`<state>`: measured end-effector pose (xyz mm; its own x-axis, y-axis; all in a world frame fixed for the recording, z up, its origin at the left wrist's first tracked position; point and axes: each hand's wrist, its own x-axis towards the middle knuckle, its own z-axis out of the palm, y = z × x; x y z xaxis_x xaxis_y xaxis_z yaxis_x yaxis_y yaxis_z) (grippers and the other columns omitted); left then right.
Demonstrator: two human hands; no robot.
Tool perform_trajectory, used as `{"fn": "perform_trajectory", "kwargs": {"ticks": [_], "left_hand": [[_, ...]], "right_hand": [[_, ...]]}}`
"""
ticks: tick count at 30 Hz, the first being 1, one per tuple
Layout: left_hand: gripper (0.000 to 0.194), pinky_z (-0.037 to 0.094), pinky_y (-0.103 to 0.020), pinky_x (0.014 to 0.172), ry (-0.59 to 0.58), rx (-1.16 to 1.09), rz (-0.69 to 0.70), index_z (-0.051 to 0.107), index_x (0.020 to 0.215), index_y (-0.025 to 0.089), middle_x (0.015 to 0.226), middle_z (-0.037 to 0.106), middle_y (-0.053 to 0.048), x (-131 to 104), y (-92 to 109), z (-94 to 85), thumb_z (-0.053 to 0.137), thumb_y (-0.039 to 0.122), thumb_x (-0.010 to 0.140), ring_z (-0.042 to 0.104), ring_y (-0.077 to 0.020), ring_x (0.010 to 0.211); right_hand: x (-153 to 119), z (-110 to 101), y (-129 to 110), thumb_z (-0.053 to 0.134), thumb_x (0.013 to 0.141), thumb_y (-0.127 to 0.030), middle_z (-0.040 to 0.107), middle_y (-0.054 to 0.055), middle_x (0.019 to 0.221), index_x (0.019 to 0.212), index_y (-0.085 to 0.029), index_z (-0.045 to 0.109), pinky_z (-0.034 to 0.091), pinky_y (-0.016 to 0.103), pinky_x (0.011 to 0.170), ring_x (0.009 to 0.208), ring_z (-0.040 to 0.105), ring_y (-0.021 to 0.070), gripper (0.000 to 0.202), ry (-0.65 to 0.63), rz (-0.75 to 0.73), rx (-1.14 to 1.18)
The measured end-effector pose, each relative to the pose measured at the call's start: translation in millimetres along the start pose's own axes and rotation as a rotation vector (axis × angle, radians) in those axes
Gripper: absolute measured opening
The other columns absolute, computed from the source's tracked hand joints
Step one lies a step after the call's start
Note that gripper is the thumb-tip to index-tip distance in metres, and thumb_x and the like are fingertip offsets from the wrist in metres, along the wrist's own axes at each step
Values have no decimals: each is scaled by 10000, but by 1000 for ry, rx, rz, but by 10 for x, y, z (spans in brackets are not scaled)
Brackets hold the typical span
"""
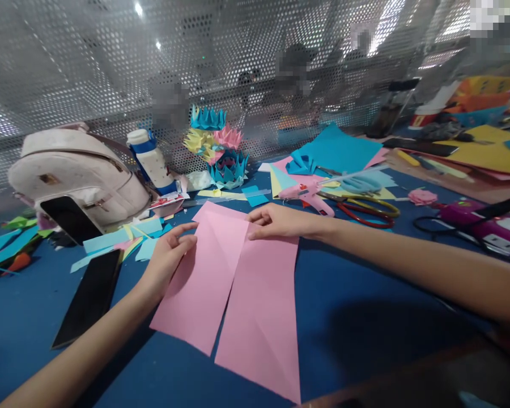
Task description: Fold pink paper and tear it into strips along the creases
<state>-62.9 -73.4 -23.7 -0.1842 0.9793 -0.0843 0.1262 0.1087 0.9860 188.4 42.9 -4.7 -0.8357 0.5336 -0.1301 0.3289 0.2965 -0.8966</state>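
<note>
Pink paper point(205, 272) is spread in front of me as two long pieces side by side. A narrow gap runs between them from the near edge upward; whether they join at the far end is hidden by my fingers. Crease lines cross the left piece and the right piece of pink paper point(267, 300). My left hand point(170, 255) pinches the left piece by its outer edge. Near the top, where the two pieces meet, my right hand point(274, 222) grips the paper between thumb and fingers. Just beyond it lies a pink glue gun point(308, 192).
Scissors point(361, 209) lie beyond my right forearm. A black phone point(89, 297) rests left of my left hand. Behind stand a pale backpack point(80, 175), a bottle point(151, 161) and folded paper flowers point(227, 167). A purple power strip point(484, 224) is at right.
</note>
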Motion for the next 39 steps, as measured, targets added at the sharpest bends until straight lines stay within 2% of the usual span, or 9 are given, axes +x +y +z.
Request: {"fn": "perform_trajectory", "kwargs": {"ticks": [5,8,11,15,22,25,28,31,39], "left_hand": [[441,495,-259,568,-158,116,-17,550,1193,172,772,673,-26,25,-41,-10,647,392,823,661,-179,658],[381,535,-329,786,-141,307,220,516,1203,184,1045,664,-84,36,-52,22,595,354,871,661,-221,959],[442,400,-416,1066,-170,547,481,461,1313,216,1362,525,-116,-46,-16,99,578,309,897,497,-255,1276],[642,248,-485,1159,-240,776,689,291,1465,257,1491,407,-123,-231,60,210,599,294,904,342,-283,1393],[189,141,-556,1163,-242,914,834,585,1109,233,1553,317,-118,-299,172,229,538,300,938,286,-322,1421],[132,182,-502,1160,-233,880,772,600,859,210,1172,653,-72,-283,202,229,515,265,944,583,-237,1110],[232,433,-376,965,-271,691,484,582,733,203,717,645,21,-306,212,265,508,292,935,595,-151,691],[210,457,-252,650,-280,516,283,611,735,195,718,636,9,-350,216,313,528,293,901,581,-155,687],[109,448,-241,708,-228,419,293,656,776,192,766,650,5,-373,219,349,645,275,847,582,-148,742]], "right_hand": [[15,-74,20,626,854,-445,578,-10,737,880,-146,669,336,214,566,641,490,97,304,-10,-86,-101],[7,-3,-45,602,872,-407,530,-22,698,808,-139,659,326,214,573,643,455,94,281,-101,-170,-186],[-13,152,-126,569,868,-259,548,-14,721,804,-131,649,361,212,621,694,486,103,164,-206,-193,-198],[-42,345,-163,497,795,-83,524,-21,714,750,-134,589,363,216,608,668,464,100,115,-239,-170,-166],[-91,411,-194,570,887,-344,478,-29,693,785,-136,595,332,226,557,619,413,94,233,-155,-188,-144],[-85,403,-203,589,883,-323,537,-21,716,840,-130,630,361,221,580,637,447,93,202,-120,-199,-80],[-81,391,-202,596,878,-288,589,1,762,859,-126,647,387,221,615,679,483,103,171,-101,-224,-86],[-96,386,-217,588,883,-272,588,0,757,878,-126,655,383,216,603,671,486,100,160,-126,-237,-90],[-144,413,-283,594,879,-241,582,-12,751,857,-123,647,375,214,608,650,467,85,131,-86,-243,-67]]}}
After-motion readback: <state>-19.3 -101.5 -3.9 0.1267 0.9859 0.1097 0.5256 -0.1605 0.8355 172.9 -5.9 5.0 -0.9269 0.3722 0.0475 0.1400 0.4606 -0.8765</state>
